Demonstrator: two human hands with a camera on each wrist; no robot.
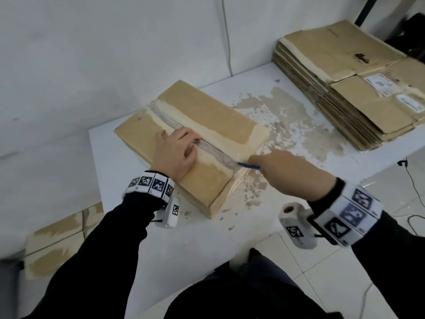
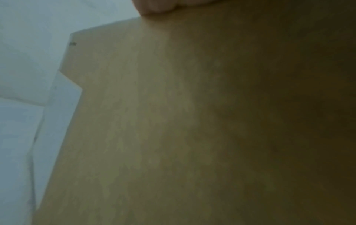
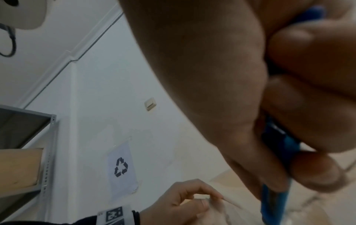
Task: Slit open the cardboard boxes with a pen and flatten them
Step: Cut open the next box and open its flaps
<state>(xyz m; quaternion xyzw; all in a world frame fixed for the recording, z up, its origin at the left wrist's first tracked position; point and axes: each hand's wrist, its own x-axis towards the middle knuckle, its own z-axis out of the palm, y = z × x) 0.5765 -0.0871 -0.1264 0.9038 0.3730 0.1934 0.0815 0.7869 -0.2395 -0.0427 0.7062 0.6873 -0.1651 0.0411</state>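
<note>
A closed cardboard box [image 1: 207,116] lies on the white table [image 1: 207,240], with a grey tape seam [image 1: 213,153] running down its middle. My left hand [image 1: 177,150] rests on the box top, its bent fingertips pressing beside the seam. My right hand [image 1: 282,171] grips a blue pen [image 1: 250,166] whose tip sits at the seam's near end, at the box edge. In the right wrist view my fingers [image 3: 318,172] wrap the pen [image 3: 273,202] above the box [image 3: 221,213], and the left hand [image 3: 185,196] shows beyond. The left wrist view is filled by cardboard [image 2: 134,121].
A stack of flattened boxes [image 1: 349,88] sits at the table's far right. The tabletop is scuffed brown between stack and box. Flat cardboard [image 1: 53,245] lies on the floor at left. Cables [image 1: 411,180] hang off the right edge. A wall stands close behind.
</note>
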